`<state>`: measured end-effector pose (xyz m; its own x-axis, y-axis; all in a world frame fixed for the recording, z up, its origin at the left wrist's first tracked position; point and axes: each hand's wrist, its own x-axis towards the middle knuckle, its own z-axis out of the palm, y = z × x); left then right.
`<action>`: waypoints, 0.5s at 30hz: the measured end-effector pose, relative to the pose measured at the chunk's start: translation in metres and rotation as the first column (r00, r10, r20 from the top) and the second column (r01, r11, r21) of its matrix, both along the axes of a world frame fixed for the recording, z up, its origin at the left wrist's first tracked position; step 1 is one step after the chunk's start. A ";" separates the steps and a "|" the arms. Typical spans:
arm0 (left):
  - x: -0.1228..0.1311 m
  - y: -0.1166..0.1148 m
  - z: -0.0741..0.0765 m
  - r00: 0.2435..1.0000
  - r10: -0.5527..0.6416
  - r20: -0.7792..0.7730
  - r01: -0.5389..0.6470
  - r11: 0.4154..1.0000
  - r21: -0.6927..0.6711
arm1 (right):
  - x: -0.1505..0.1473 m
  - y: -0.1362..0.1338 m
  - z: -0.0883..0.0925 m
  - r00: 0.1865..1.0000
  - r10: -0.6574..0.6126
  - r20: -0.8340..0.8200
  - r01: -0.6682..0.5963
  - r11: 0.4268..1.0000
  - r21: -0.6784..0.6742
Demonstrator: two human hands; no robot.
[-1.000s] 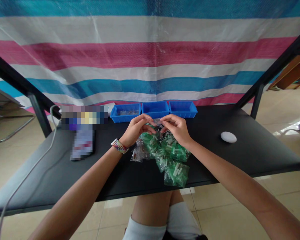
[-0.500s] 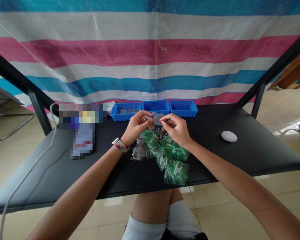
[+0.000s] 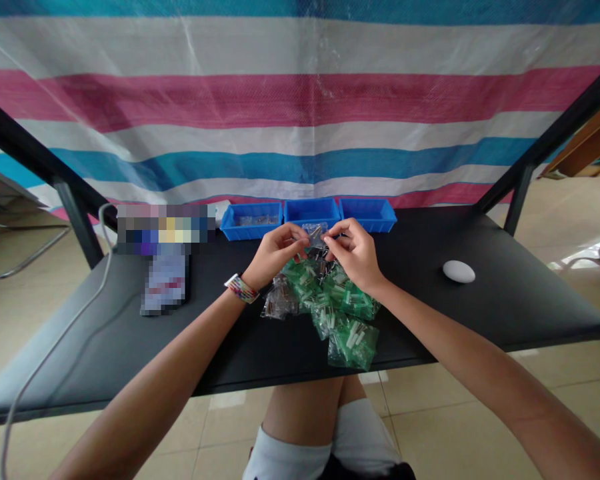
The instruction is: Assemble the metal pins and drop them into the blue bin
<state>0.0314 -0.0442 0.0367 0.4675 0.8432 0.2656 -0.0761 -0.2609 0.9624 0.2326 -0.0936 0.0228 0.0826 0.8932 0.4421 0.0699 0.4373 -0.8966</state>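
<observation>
Between my two hands is a small clear plastic bag [image 3: 316,235] with thin metal pieces inside, too small to name. My left hand [image 3: 281,250] pinches the bag's left edge between thumb and fingers. On the opposite edge, my right hand [image 3: 351,250] grips it with thumb and fingertips. Below the hands lies a pile of green plastic bags [image 3: 353,343] holding white and metal sticks. Several clear bags [image 3: 281,298] with small metal pieces lie left of the green ones. Dark pieces under my fingers are partly hidden.
Three blue bins stand in a row at the back; the left bin [image 3: 235,230] holds clear bags. A white oval object [image 3: 459,271] lies on the black table [image 3: 410,347] at right. At left are a blurred-out item [image 3: 166,280] and a white cable [image 3: 75,327].
My right hand has shifted slightly along the bag's right edge, and more of the bag shows between the hands. The left hand stays almost in place.
</observation>
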 end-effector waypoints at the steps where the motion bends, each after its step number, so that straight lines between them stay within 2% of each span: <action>1: 0.000 0.000 0.000 1.000 -0.002 -0.001 0.002 1.000 -0.005 | 0.000 0.001 0.000 1.000 -0.003 -0.011 0.003 1.000 -0.007; 15: 0.000 -0.002 0.002 1.000 -0.023 -0.008 0.023 0.999 -0.039 | -0.002 0.003 0.002 0.996 -0.057 -0.067 0.052 0.996 -0.075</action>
